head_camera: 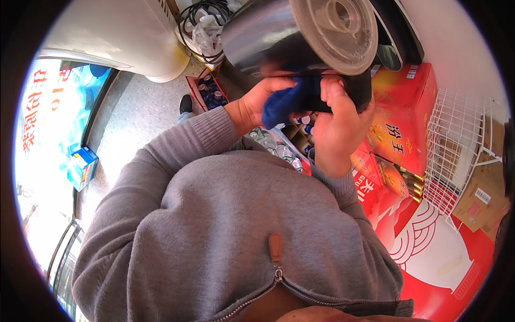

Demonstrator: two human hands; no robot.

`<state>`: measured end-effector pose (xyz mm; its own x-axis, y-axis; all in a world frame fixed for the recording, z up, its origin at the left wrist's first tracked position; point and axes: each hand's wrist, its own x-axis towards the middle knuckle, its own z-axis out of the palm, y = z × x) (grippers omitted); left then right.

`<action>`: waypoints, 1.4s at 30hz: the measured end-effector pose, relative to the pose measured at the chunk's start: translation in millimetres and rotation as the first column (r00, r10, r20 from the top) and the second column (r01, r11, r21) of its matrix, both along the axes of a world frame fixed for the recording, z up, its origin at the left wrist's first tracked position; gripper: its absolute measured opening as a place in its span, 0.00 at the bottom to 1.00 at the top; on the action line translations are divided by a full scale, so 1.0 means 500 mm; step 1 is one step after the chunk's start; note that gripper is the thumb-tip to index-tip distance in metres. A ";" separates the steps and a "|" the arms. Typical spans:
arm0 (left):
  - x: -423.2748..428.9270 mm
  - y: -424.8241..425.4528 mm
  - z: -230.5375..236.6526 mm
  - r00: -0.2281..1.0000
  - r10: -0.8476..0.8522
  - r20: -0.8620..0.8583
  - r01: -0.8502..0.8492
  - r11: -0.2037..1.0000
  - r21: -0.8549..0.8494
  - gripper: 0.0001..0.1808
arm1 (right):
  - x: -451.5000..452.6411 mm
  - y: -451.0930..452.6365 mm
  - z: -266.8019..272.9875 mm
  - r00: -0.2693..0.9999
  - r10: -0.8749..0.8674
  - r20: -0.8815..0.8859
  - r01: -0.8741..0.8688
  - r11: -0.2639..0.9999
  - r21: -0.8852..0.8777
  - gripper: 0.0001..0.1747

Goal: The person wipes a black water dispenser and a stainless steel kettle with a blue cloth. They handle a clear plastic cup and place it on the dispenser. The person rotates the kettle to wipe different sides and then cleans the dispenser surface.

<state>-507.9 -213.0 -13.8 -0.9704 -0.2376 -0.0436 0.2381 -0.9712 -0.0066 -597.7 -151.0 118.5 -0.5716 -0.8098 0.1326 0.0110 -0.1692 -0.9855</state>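
A glossy black cylindrical container (265, 38) is tilted in front of me at the top of the view. Its round translucent plastic lid (322, 44) faces up and to the right. My right hand (340, 120) grips a black part on the container's near side, the thumb lying across it. In my left hand (259, 98) is a bunched dark-blue cloth (279, 106), pressed against the container's lower side. The cloth and the container hide some of my left fingers.
Red printed cartons (402, 133) and a white wire basket (454, 153) stand on the right. Below my hands are clear plastic bottles (277, 147) and a divided carton of capped bottles (299, 135). A blue box (83, 168) is at the left, by the glass. Black cable (201, 12) lies coiled above.
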 end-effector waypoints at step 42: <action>0.002 0.059 0.084 0.756 0.202 0.622 0.043 0.934 -0.355 0.18 | -0.008 0.037 -0.050 0.996 -0.063 0.070 0.068 0.996 -0.064 0.03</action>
<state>-507.1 -183.4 28.3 -0.7155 -0.4309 -0.5499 0.1427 -0.8607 0.4887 -601.6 -132.3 93.5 -0.6326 -0.7610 0.1438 0.0641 -0.2365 -0.9695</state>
